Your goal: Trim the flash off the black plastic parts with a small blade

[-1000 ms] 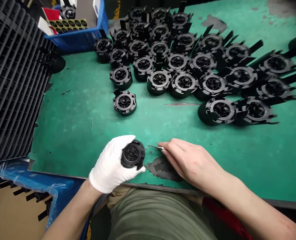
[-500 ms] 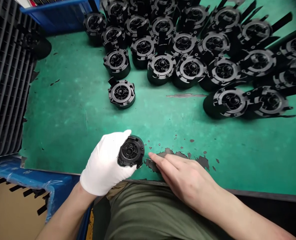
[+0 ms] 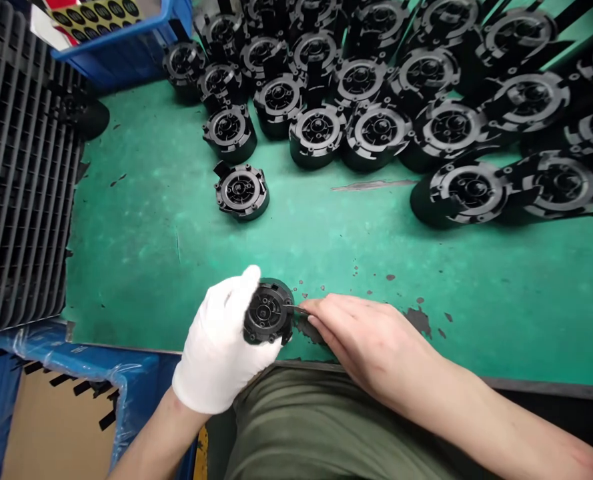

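Note:
My left hand (image 3: pixel 216 343), in a white glove, grips a round black plastic housing (image 3: pixel 265 313) near the table's front edge. Its ribbed, ringed face is turned up toward me. My bare right hand (image 3: pixel 366 333) pinches a thin, pointed metal blade (image 3: pixel 296 309); most of its handle is hidden in the fingers. The blade's tip lies over the right side of the housing's face, and whether it touches cannot be made out. Beyond the hands, a similar black housing (image 3: pixel 242 191) stands alone on the green table.
Several more black housings (image 3: pixel 319 133) crowd the back and right of the green tabletop (image 3: pixel 141 267). A blue bin (image 3: pixel 121 57) with sticker sheets stands back left, beside a grey slatted rack (image 3: pixel 16 167). At lower left, a plastic-lined blue crate (image 3: pixel 136 373) holds cardboard and black parts.
The blade has moved from beside the housing to over the right side of its face, and more of it shows. My right fingers have curled in more. The view has shifted slightly.

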Motion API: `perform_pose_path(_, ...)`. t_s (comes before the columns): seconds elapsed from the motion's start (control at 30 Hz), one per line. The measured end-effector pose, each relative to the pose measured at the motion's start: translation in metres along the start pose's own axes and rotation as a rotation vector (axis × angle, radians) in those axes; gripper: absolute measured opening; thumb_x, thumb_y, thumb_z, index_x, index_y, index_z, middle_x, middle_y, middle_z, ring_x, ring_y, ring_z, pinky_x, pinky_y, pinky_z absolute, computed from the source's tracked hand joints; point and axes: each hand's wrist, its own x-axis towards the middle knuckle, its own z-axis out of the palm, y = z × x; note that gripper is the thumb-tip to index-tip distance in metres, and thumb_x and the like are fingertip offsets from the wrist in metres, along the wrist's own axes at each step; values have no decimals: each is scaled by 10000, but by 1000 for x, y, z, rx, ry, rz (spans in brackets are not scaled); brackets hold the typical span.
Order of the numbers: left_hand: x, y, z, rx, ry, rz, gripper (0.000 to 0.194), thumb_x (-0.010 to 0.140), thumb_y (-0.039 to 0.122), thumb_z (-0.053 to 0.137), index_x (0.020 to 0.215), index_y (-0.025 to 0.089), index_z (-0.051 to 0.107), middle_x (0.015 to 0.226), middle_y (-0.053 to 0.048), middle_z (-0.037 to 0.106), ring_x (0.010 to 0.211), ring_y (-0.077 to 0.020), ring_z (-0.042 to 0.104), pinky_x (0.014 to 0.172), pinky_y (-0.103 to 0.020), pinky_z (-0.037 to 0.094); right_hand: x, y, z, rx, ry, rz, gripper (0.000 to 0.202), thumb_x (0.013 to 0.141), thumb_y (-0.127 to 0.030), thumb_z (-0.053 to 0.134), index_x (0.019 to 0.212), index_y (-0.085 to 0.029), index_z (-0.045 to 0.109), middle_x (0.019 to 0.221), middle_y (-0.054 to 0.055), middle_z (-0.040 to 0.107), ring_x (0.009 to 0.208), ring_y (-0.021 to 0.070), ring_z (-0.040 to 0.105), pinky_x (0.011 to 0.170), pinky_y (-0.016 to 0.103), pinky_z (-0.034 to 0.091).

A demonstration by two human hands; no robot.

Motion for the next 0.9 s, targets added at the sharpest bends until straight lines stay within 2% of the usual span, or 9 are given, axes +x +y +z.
perform_pose_path(0.13, 6, 9, -3, 116, -75, 46, 781, 783, 368, 844, 1476, 247, 504, 1281, -147, 663, 1108, -363, 676, 943, -511, 598, -6, -1, 3, 0, -67, 45, 256, 1138, -260, 383, 954, -235, 559, 777, -9, 627, 632, 155, 545, 585, 320, 401)
perform_pose_path(0.3, 22, 14, -10, 78, -230, 32, 329, 826, 262, 779, 1121, 223, 639, 1087, -83, 705, 980, -298, 682, 911, -445, 568, -9, -2, 6, -3, -170, 105, 236, 1132, -247, 393, 929, -229, 513, 748, -39, 556, 590, 138, 428, 577, 326, 291)
perform_pose_path(0.37, 26, 16, -11, 25, -270, 20, 237, 836, 238, 765, 1035, 217, 637, 1034, -71, 693, 977, -283, 674, 915, -430, 557, -10, -3, 7, -7, -202, 122, 219, 1120, -234, 416, 916, -228, 496, 737, -47, 519, 581, 134, 389, 571, 327, 266)
perform_pose_path(0.53, 29, 16, -10, -122, -278, 27, 178, 851, 179, 728, 999, 204, 632, 995, -69, 678, 970, -257, 671, 934, -420, 551, -11, -10, 7, -64, -255, 155, 226, 1083, -147, 401, 875, -228, 437, 730, -43, 476, 554, 126, 358, 553, 332, 236)
perform_pose_path(0.7, 29, 15, -6, -156, -252, 26, 156, 826, 166, 720, 937, 206, 618, 944, -70, 653, 935, -262, 656, 885, -418, 550, -8, -18, 4, -47, -293, 199, 219, 1025, -88, 443, 858, -228, 411, 728, -42, 471, 529, 112, 385, 530, 321, 227)
perform_pose_path(0.8, 31, 16, -5, -179, -266, 26, 150, 831, 148, 688, 846, 219, 557, 837, -26, 589, 801, -213, 597, 805, -380, 521, -5, -18, 3, 15, -296, 230, 222, 1055, -125, 440, 862, -230, 412, 725, -47, 473, 533, 112, 382, 530, 314, 249)
perform_pose_path(0.9, 33, 17, -4, -179, -258, 35, 186, 839, 144, 671, 804, 226, 507, 789, -3, 540, 735, -191, 548, 747, -362, 493, -5, -13, 2, 117, -304, 229, 241, 1131, -230, 391, 898, -226, 450, 757, -41, 516, 593, 121, 444, 582, 306, 324)
